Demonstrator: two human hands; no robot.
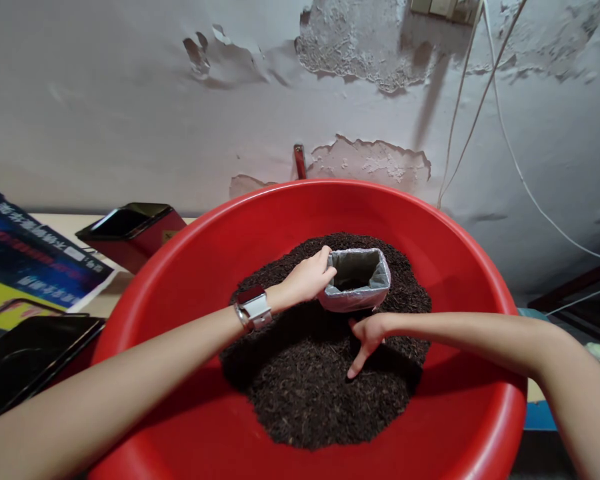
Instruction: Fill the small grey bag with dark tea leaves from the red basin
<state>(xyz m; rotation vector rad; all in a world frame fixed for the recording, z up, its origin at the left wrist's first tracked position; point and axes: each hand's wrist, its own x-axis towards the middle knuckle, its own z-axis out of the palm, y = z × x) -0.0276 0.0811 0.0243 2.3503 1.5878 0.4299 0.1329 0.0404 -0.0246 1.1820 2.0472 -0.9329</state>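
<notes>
Inside a big red basin point(165, 333) lies a wide heap of dark, dry, twisted leaves that look like loose tea point(320, 400). My left hand point(307, 275), with a silver watch band at its wrist, pinches the left rim of a silver foil bag point(355, 301). The bag stands over the heap with its mouth up, and some dark leaves show in its bottom. Just below and in front of it, my right hand point(370, 333) reaches down at the leaves, thumb stretched out and apart from the fingers. Some of its fingers are partly hidden in shadow.
Left of the basin stands an open dark-red box point(140, 233), with another black-topped box point(30, 353) nearer me. A blue and yellow printed sheet point(35, 253) lies beside them. Behind is a peeling wall point(130, 120) with cables point(505, 127) hanging at the right.
</notes>
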